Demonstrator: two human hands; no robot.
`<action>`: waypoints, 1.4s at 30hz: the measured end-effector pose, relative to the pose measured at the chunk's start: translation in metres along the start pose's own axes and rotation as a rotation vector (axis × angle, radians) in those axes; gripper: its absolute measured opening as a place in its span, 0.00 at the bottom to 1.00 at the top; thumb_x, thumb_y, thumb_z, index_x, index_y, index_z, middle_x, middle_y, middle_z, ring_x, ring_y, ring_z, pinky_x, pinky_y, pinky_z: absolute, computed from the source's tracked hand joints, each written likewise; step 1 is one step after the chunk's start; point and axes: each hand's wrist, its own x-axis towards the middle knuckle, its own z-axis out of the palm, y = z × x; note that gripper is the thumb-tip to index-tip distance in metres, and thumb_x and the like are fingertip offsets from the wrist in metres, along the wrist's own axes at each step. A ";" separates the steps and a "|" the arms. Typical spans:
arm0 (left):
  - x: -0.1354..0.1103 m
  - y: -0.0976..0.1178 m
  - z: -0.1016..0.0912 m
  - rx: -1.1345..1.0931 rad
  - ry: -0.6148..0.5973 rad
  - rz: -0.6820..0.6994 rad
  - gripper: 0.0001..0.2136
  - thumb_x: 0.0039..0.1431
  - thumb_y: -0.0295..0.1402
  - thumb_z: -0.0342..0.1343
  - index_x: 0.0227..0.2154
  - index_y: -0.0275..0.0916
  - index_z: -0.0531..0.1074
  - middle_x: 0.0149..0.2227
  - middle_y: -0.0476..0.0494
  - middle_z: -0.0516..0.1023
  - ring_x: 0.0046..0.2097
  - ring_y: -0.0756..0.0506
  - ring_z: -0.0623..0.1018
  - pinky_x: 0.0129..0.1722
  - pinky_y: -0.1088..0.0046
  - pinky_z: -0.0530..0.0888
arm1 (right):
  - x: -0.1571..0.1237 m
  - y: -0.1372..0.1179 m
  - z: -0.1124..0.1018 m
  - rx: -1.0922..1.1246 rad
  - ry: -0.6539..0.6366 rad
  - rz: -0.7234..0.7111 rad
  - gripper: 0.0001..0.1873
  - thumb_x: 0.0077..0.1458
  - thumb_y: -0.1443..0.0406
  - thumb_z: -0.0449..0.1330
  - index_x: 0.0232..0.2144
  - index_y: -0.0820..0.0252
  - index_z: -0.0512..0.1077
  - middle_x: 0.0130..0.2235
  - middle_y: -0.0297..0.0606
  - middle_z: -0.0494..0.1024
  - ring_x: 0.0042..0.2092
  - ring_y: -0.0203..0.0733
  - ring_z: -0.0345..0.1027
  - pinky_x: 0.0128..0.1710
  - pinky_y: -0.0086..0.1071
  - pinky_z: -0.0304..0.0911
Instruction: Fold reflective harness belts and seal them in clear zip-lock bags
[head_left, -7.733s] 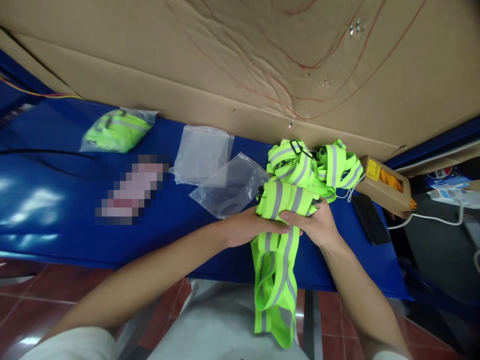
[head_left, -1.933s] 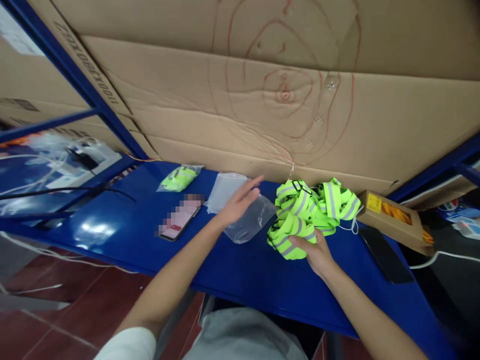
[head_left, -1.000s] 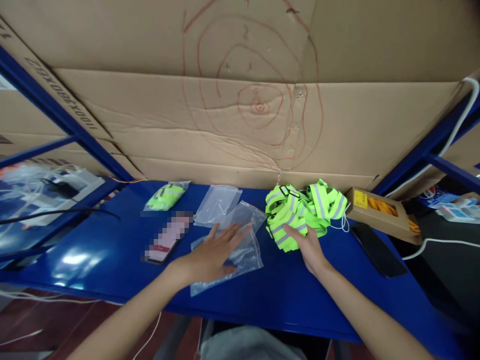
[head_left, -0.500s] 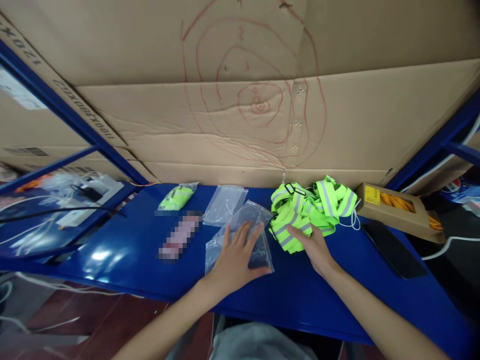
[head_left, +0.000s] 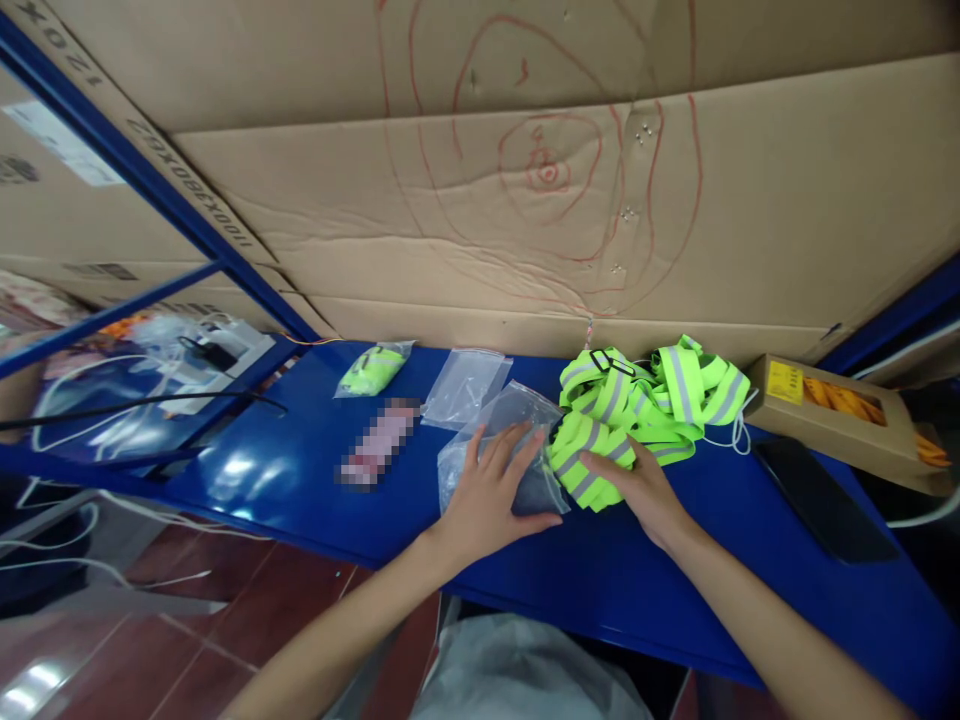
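Observation:
My left hand (head_left: pixel 486 505) lies spread on a clear plastic zip bag (head_left: pixel 521 402), its fingers apart and its thumb by the bag's right edge. In my right hand (head_left: pixel 654 492) is a folded neon-yellow reflective strap (head_left: pixel 589 462) with grey stripes, the thumb on top and the other fingers mostly hidden. This folded part is at the bag's right edge; whether any of it is inside, I cannot tell. Behind it lies a loose heap of the same reflective webbing (head_left: pixel 682 390) with a black buckle (head_left: pixel 611 362). Another flat clear bag (head_left: pixel 465 385) lies just behind the first.
A bagged neon item (head_left: pixel 373 370) and a blurred pink item (head_left: pixel 381 440) lie left on the blue table (head_left: pixel 300 480). To the right are a black phone (head_left: pixel 825 500) and an open-windowed carton (head_left: pixel 847 425). A cardboard wall (head_left: pixel 450 270) rises behind.
The view has shifted, so the table things appear further right. My right hand has brought the folded strap slightly closer to the bag, over its right edge. My left hand stays on the bag.

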 end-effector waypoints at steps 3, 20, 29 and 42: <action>0.000 -0.003 0.003 0.002 0.048 0.054 0.50 0.58 0.58 0.62 0.74 0.45 0.42 0.67 0.27 0.67 0.69 0.30 0.67 0.71 0.39 0.51 | -0.003 -0.003 0.000 -0.072 -0.091 0.016 0.34 0.46 0.52 0.76 0.54 0.55 0.76 0.53 0.39 0.84 0.55 0.56 0.77 0.55 0.44 0.72; 0.004 0.003 0.002 -0.175 -0.223 -0.063 0.62 0.48 0.57 0.71 0.75 0.47 0.36 0.60 0.31 0.72 0.60 0.28 0.73 0.63 0.42 0.66 | -0.004 -0.018 -0.015 -0.520 -0.335 0.009 0.24 0.56 0.48 0.68 0.46 0.58 0.79 0.44 0.37 0.84 0.46 0.54 0.77 0.43 0.38 0.70; 0.005 0.002 -0.005 -0.467 -0.370 -0.271 0.56 0.49 0.54 0.72 0.74 0.47 0.44 0.68 0.32 0.67 0.65 0.29 0.71 0.64 0.45 0.67 | -0.002 -0.021 -0.016 -0.520 -0.371 0.053 0.24 0.55 0.47 0.69 0.45 0.58 0.80 0.44 0.38 0.84 0.48 0.55 0.77 0.45 0.39 0.71; 0.013 0.015 -0.010 -0.557 -0.484 -0.136 0.58 0.48 0.54 0.72 0.75 0.52 0.42 0.68 0.30 0.66 0.68 0.27 0.68 0.63 0.39 0.68 | -0.005 -0.024 -0.020 -0.649 -0.534 -0.056 0.20 0.55 0.50 0.69 0.44 0.55 0.82 0.40 0.34 0.84 0.39 0.47 0.75 0.36 0.36 0.70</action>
